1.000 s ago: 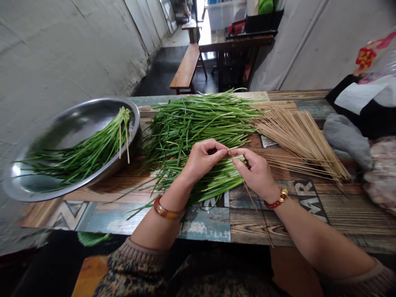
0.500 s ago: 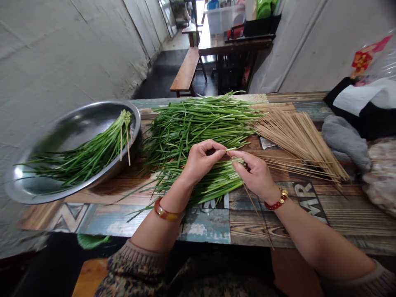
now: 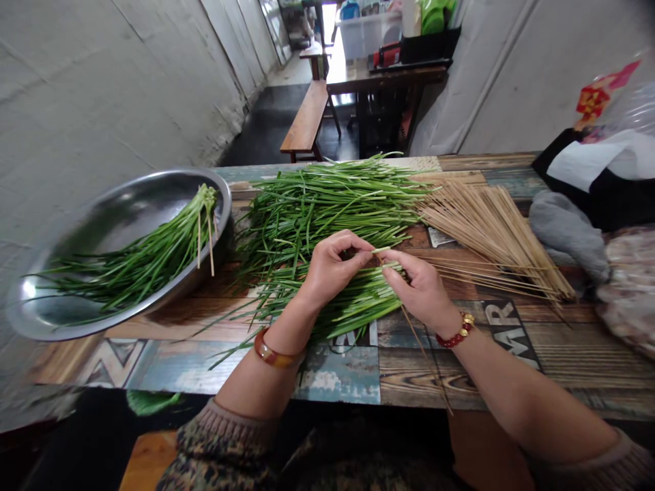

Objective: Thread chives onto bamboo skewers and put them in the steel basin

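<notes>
My left hand (image 3: 332, 269) is closed, thumb and forefinger pinching the pale end of a garlic chive (image 3: 379, 250). Against it, my right hand (image 3: 422, 286) pinches a thin bamboo skewer (image 3: 415, 334), whose long end slants down past the palm toward the table's front edge. White chive ends show by the right fingertips; how many are on the skewer is hidden. Under and beyond my hands spreads a big heap of green chives (image 3: 327, 204). To the right, loose bamboo skewers (image 3: 491, 232) lie fanned out, their far tips touching the heap.
A steel basin (image 3: 123, 198) at the left holds a bunch of chives (image 3: 153, 256) threaded on two skewers. Right of the loose skewers are a grey cloth-like bundle (image 3: 568, 228) and a bag of pale bulbs (image 3: 632, 286). A wooden bench (image 3: 307, 123) stands beyond the table.
The view has shifted very slightly. Both hands keep nearly the same pose, fingertips still together at the chive end and skewer.
</notes>
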`<state>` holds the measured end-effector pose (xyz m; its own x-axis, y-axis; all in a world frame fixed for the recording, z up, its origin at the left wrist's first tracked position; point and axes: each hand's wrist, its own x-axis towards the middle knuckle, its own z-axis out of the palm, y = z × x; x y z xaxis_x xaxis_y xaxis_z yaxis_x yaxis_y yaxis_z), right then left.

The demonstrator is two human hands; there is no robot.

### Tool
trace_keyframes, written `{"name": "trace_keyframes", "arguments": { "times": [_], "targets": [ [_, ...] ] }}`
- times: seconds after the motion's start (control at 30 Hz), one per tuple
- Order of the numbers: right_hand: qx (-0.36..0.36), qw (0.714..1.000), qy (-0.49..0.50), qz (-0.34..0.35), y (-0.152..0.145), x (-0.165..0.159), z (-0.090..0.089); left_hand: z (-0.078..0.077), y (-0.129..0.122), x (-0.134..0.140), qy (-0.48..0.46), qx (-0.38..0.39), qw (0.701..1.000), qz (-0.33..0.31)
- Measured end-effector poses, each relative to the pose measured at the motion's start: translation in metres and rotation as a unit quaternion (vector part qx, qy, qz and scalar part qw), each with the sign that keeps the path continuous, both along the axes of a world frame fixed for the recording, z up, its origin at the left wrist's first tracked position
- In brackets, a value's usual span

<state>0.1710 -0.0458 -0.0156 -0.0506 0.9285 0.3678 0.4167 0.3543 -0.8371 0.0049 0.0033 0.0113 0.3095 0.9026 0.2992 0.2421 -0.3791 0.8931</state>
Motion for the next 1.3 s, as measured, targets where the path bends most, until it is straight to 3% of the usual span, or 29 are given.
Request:
{"name": "trace_keyframes", "arguments": {
  "times": [0.4,1.3],
  "targets": [
    [0.005,1.0,0.004,0.018,-0.0013,0.0016,0.0036,0.004,-0.0046,0.0035,-0.112,-0.166,0.98,0.004],
    [-0.007,1.0,-0.009,0.013,-0.0021,0.0018,0.0024,0.0043,-0.0015,-0.0014,-0.049,-0.132,0.99,-0.005]
  ]
}}
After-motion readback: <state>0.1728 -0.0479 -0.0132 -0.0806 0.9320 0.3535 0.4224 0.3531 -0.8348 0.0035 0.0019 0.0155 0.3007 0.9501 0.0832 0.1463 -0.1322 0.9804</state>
